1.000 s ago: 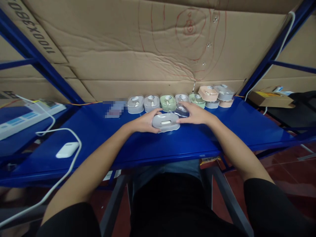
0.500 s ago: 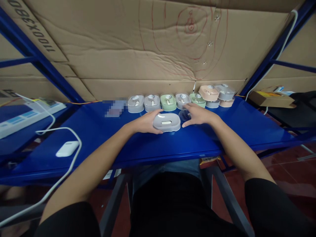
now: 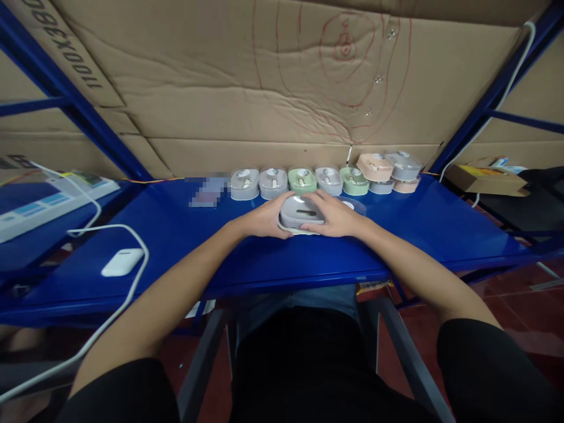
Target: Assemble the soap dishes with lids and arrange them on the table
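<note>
While left hand (image 3: 267, 219) clasps the gray box (image 3: 294, 216), right hand (image 3: 337, 215) (also half-curled) clasps it.

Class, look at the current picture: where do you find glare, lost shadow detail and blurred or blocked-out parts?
Head view: a pale highlight on the held box; head view: the black shirt is so dark that folds hardly show; head view: a pixelated patch on the blue table hides its contents.

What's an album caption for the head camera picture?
Left hand and right hand hold a rounded grey plastic box at a shiny blue table, before rounded pastel plastic boxes.
</note>
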`<state>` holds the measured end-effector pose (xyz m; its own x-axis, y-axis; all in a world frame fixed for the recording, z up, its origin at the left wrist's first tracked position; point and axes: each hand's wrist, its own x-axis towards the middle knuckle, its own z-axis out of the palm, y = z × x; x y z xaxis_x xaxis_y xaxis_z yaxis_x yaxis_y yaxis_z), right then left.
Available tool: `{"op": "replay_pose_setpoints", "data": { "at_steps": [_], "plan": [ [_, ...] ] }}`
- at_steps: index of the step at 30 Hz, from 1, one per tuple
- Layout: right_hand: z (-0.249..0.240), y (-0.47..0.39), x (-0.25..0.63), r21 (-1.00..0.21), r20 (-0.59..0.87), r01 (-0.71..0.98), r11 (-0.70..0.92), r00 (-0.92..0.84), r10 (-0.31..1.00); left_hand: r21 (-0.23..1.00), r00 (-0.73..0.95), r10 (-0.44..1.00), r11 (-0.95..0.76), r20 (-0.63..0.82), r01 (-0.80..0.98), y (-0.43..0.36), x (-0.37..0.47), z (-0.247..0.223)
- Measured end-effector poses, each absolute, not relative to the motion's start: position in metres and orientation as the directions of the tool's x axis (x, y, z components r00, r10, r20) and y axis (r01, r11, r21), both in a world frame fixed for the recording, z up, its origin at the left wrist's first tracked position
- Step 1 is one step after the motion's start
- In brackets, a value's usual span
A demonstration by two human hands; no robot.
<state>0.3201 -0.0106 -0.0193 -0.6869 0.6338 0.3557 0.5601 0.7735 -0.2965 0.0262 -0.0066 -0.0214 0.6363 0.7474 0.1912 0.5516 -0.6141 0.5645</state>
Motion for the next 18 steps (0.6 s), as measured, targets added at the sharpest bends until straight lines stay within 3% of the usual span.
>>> {"op": "replay_pose_setpoints", "data": {
  "at_steps": [6,13,15,18],
  "plan": [
    [0.008,-0.015,0.342,-0.349,0.372,0.506,0.789,-0.698,0.612,0.509,0.588,0.789,-0.586,0.179,0.631,0.008,0.006,-0.02],
    [0.013,-0.03,0.338,-0.384,0.123,0.461,0.8,-0.833,0.539,0.35,0.528,0.845,-0.521,0.082,0.779,0.002,-0.001,-0.004],
    [0.015,-0.029,0.336,-0.38,0.112,0.479,0.791,-0.825,0.554,0.267,0.534,0.842,-0.534,0.079,0.802,-0.006,0.004,0.007],
    [0.022,-0.019,0.345,-0.348,0.172,0.585,0.732,-0.728,0.664,0.03,0.465,0.876,-0.472,0.127,0.881,-0.036,0.019,0.033]
  ]
}}
